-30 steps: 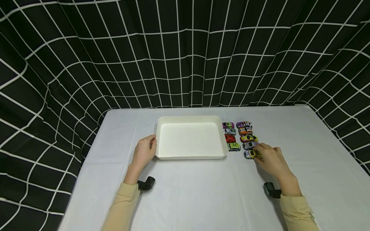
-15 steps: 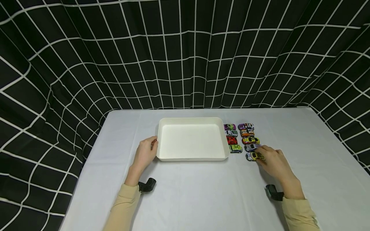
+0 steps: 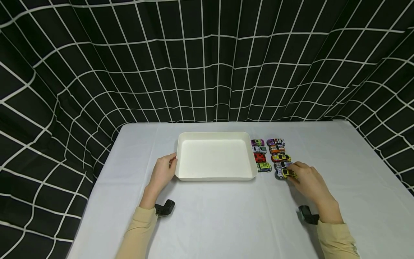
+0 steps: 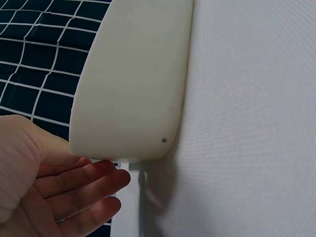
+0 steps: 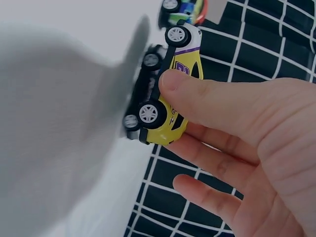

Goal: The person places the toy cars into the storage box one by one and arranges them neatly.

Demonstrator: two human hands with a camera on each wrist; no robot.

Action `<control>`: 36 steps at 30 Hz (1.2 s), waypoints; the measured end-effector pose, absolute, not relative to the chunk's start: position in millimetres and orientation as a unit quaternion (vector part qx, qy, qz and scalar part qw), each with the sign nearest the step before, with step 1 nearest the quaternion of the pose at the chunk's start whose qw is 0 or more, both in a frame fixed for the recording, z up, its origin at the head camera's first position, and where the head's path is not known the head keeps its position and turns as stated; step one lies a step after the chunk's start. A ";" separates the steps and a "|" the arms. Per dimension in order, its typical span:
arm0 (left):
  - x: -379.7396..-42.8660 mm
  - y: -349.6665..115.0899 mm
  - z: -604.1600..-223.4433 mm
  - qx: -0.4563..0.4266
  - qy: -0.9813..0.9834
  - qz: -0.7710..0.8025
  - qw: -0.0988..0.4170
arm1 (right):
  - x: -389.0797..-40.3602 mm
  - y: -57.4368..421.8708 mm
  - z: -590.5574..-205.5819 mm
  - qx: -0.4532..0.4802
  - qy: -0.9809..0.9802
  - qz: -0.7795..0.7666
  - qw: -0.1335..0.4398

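Note:
A yellow-and-white toy car (image 5: 180, 106) is pinched in my right hand (image 3: 308, 181), the thumb on its near side. In the right wrist view it appears raised and tilted, in front of a silver toy car (image 3: 280, 165) that stands on the table. My left hand (image 3: 163, 171) rests at the left end of a shallow white tray (image 3: 213, 178). The left wrist view shows those fingers (image 4: 84, 192) loosely extended against the tray's end wall, with the thumb tip hidden. Nothing lies in the tray.
Several toy cars stand in two columns right of the tray, among them a red car (image 3: 260, 157), a green car (image 3: 264, 167) and an orange car (image 3: 276, 149). A white cloth covers the table (image 3: 220, 216). Behind hangs a black curtain (image 3: 200, 72) with white grid lines.
The yellow-and-white car has shifted slightly upward in the head view, closer to the silver car, with my right hand on it throughout. My left hand stays at the tray.

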State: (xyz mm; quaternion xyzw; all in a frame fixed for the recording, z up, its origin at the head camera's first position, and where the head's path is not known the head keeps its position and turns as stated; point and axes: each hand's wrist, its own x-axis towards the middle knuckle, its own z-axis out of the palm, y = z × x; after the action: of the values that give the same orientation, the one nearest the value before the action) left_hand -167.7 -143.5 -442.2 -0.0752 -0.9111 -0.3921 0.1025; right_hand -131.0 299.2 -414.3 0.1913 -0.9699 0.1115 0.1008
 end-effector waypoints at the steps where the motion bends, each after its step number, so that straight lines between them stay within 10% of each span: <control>1: -167.4 -143.4 -442.2 -0.074 -0.910 -0.394 0.102 | -131.4 298.5 -413.0 0.193 -0.969 0.114 0.103; 36: -168.3 -142.9 -441.3 -0.085 -0.900 -0.417 0.095 | -163.3 246.4 -386.9 0.248 -0.952 0.141 0.115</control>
State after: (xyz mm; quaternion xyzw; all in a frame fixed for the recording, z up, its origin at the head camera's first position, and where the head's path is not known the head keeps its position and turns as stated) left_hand -168.3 -142.9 -441.3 -0.0855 -0.8997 -0.4173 0.0949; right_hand -163.3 246.4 -386.9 0.2479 -0.9516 0.1410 0.1145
